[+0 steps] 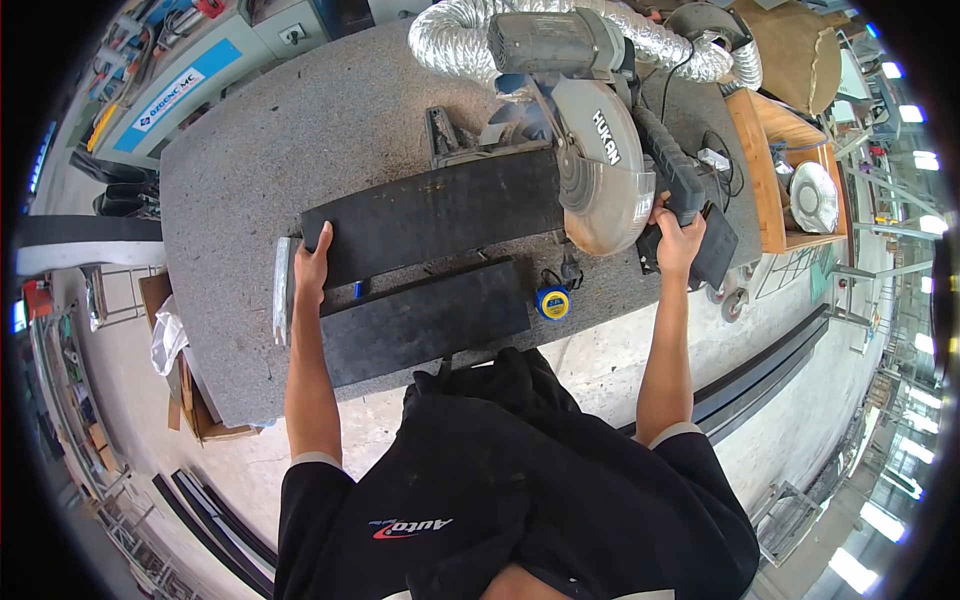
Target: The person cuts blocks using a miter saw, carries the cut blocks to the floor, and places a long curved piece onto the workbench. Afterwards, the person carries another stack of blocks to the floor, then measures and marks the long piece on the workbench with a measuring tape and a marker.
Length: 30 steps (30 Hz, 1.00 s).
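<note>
A circular saw machine with a pale blade guard (605,150) stands at the back right of the grey work table (235,175). A long black board (430,215) runs left from beneath the guard. My left hand (312,268) grips the board's left end, thumb on top, beside an upright silvery metal piece (283,290). My right hand (677,242) is closed on the saw's black handle (672,165), right of the guard. Nearer me lies a second black board (425,318). A blue and yellow tape measure (552,302) sits right of it, and a small blue object (358,289) lies between the boards.
A silver flexible duct (450,45) curves behind the saw. At the right is a wooden box (775,215) holding a foil-like dish (813,198). Cables lie near the table's right edge. Long dark profiles (755,370) rest on the floor at the right.
</note>
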{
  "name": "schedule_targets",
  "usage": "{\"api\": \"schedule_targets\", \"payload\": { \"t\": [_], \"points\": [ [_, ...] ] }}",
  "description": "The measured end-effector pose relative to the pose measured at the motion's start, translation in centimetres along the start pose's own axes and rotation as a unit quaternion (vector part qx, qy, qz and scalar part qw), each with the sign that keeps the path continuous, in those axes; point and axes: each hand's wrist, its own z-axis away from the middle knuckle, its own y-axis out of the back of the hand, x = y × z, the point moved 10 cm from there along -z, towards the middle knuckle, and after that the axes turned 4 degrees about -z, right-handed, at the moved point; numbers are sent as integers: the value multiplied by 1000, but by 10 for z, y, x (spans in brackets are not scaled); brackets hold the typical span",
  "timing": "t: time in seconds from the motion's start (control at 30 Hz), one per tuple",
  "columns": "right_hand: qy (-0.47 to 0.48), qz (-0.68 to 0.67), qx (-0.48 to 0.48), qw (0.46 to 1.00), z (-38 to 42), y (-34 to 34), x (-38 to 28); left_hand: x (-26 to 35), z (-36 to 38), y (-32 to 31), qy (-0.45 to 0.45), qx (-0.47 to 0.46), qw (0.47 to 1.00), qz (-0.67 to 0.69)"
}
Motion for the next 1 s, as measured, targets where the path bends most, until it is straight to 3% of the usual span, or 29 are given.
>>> {"api": "schedule_targets", "payload": {
  "t": [1.0],
  "points": [
    [-2, -17, -1, 1000, 1, 2, 8, -8, -5, -1, 7, -2, 1000, -15]
  ]
}}
